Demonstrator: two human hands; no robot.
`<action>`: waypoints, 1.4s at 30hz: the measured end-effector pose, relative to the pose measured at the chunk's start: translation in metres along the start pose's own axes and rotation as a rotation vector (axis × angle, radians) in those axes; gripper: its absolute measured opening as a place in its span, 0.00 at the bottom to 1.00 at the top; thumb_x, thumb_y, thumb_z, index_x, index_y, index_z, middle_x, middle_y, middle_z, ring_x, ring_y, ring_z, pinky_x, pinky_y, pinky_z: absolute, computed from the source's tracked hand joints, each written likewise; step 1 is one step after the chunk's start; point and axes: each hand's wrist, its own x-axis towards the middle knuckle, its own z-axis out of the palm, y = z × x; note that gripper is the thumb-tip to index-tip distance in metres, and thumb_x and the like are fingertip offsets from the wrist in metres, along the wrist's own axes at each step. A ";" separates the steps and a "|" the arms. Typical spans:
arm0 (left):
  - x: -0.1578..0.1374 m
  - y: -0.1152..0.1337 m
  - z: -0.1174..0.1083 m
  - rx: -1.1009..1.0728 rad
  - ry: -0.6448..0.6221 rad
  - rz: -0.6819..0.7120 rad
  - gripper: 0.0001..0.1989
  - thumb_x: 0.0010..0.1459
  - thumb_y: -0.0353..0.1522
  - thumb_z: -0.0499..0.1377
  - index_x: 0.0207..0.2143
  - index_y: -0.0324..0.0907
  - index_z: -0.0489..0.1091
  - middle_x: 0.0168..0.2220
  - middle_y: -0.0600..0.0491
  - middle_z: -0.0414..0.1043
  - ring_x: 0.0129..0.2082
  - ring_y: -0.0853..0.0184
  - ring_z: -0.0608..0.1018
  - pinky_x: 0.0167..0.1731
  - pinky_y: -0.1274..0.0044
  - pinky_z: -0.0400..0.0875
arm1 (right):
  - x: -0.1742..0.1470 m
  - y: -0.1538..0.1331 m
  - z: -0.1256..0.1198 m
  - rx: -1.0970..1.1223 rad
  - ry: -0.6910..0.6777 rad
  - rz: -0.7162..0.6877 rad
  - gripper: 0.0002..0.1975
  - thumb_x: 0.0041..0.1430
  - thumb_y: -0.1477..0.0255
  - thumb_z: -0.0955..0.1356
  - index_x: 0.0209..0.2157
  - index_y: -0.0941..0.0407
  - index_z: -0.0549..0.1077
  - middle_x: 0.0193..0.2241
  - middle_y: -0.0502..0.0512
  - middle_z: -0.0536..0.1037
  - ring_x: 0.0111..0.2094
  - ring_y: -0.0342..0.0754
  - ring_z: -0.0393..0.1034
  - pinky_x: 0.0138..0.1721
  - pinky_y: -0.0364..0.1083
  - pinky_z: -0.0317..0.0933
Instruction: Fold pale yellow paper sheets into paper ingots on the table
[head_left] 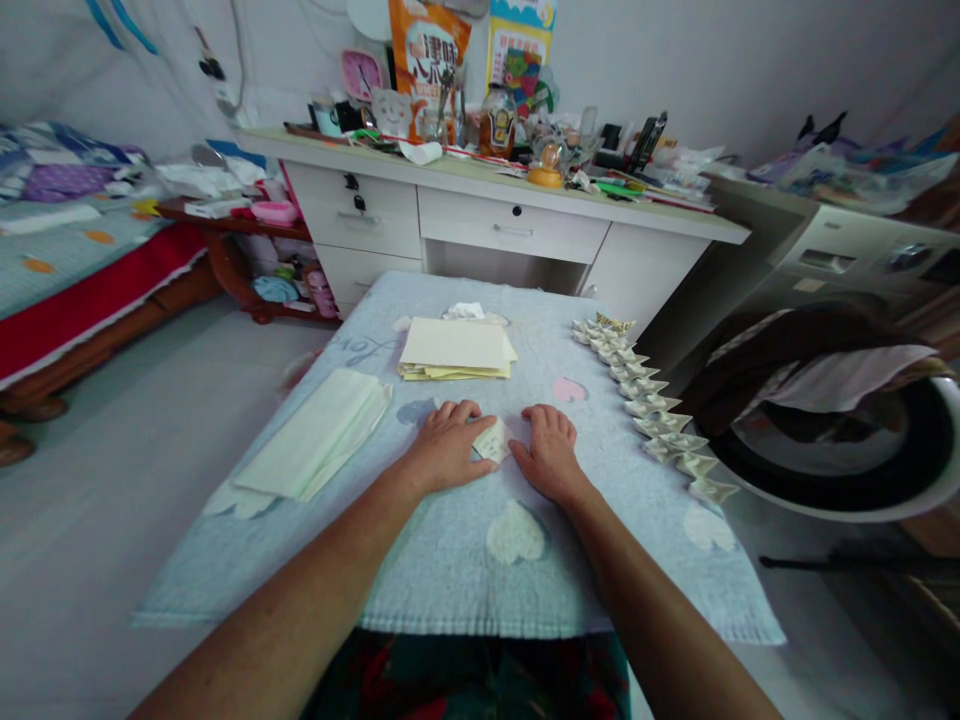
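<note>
A small folded piece of paper (493,441) lies on the cloth-covered table between my two hands. My left hand (448,446) lies over its left side, with index finger and thumb apart and pressing on its edges. My right hand (551,452) rests on the cloth at the right, fingers spread, its thumb at the paper's right corner. Beyond them sits a stack of cream paper sheets (454,345). At the left is a pile of longer pale green sheets (315,435). A row of folded pointed paper pieces (651,408) runs along the table's right side.
The blue cloth (465,590) with heart patterns covers the table. Behind it stands a white desk (514,222) crowded with jars, a clock and packets. An open front-loading washing machine (847,260) is close on the right. A bed (90,260) stands at the left.
</note>
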 end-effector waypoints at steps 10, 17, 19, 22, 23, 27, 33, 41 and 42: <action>0.000 0.000 0.001 0.013 0.027 0.017 0.32 0.50 0.47 0.59 0.57 0.54 0.60 0.52 0.51 0.61 0.49 0.56 0.64 0.48 0.65 0.61 | -0.006 -0.002 0.004 -0.064 0.014 -0.102 0.35 0.51 0.49 0.66 0.52 0.59 0.62 0.50 0.65 0.65 0.51 0.60 0.56 0.52 0.57 0.49; 0.000 0.000 -0.002 -0.004 -0.001 0.009 0.33 0.49 0.47 0.60 0.57 0.55 0.60 0.53 0.51 0.61 0.50 0.56 0.64 0.49 0.65 0.60 | -0.002 0.003 0.002 0.028 -0.016 -0.067 0.27 0.56 0.54 0.64 0.51 0.58 0.61 0.48 0.63 0.67 0.50 0.57 0.58 0.51 0.55 0.51; 0.000 0.001 -0.003 -0.006 -0.011 0.003 0.33 0.48 0.47 0.60 0.57 0.55 0.60 0.53 0.52 0.61 0.50 0.56 0.63 0.49 0.66 0.60 | -0.001 0.003 0.001 0.040 -0.024 -0.033 0.21 0.59 0.60 0.63 0.50 0.58 0.62 0.47 0.62 0.68 0.49 0.56 0.59 0.50 0.54 0.52; 0.000 0.001 -0.004 -0.006 -0.022 -0.004 0.34 0.48 0.47 0.61 0.58 0.55 0.60 0.53 0.52 0.60 0.51 0.56 0.63 0.49 0.66 0.60 | -0.001 0.002 0.000 0.009 -0.023 -0.005 0.19 0.57 0.65 0.65 0.49 0.57 0.63 0.47 0.61 0.67 0.48 0.56 0.58 0.50 0.54 0.52; 0.000 0.001 -0.005 -0.006 -0.023 -0.005 0.34 0.47 0.47 0.61 0.58 0.55 0.60 0.53 0.52 0.60 0.51 0.56 0.63 0.49 0.66 0.60 | -0.001 0.001 0.000 -0.001 -0.021 -0.007 0.20 0.56 0.65 0.65 0.49 0.57 0.63 0.47 0.61 0.67 0.49 0.56 0.58 0.50 0.54 0.52; -0.001 0.002 -0.003 -0.020 -0.008 -0.010 0.32 0.51 0.49 0.58 0.58 0.55 0.60 0.53 0.51 0.60 0.52 0.56 0.62 0.49 0.65 0.59 | -0.002 0.001 0.001 -0.019 -0.011 -0.038 0.25 0.54 0.60 0.67 0.50 0.58 0.62 0.48 0.62 0.66 0.49 0.57 0.58 0.50 0.54 0.51; -0.002 0.004 -0.001 -0.030 0.022 -0.025 0.28 0.53 0.47 0.57 0.57 0.54 0.60 0.53 0.51 0.61 0.52 0.55 0.62 0.50 0.64 0.59 | -0.003 0.001 0.001 -0.032 -0.001 -0.071 0.33 0.50 0.50 0.67 0.50 0.58 0.62 0.49 0.63 0.66 0.49 0.58 0.58 0.51 0.56 0.51; -0.001 0.001 0.001 -0.042 0.017 -0.017 0.31 0.49 0.47 0.60 0.57 0.54 0.61 0.52 0.52 0.61 0.51 0.56 0.63 0.50 0.65 0.59 | -0.002 0.005 0.001 0.039 -0.035 -0.049 0.29 0.56 0.53 0.64 0.51 0.60 0.61 0.49 0.63 0.67 0.50 0.58 0.58 0.52 0.56 0.51; -0.001 0.000 0.001 -0.042 0.019 -0.015 0.32 0.49 0.47 0.60 0.57 0.54 0.61 0.52 0.52 0.61 0.51 0.56 0.63 0.50 0.65 0.59 | -0.002 0.005 0.000 0.045 -0.039 -0.037 0.27 0.58 0.56 0.64 0.52 0.60 0.60 0.49 0.63 0.67 0.50 0.57 0.59 0.52 0.55 0.51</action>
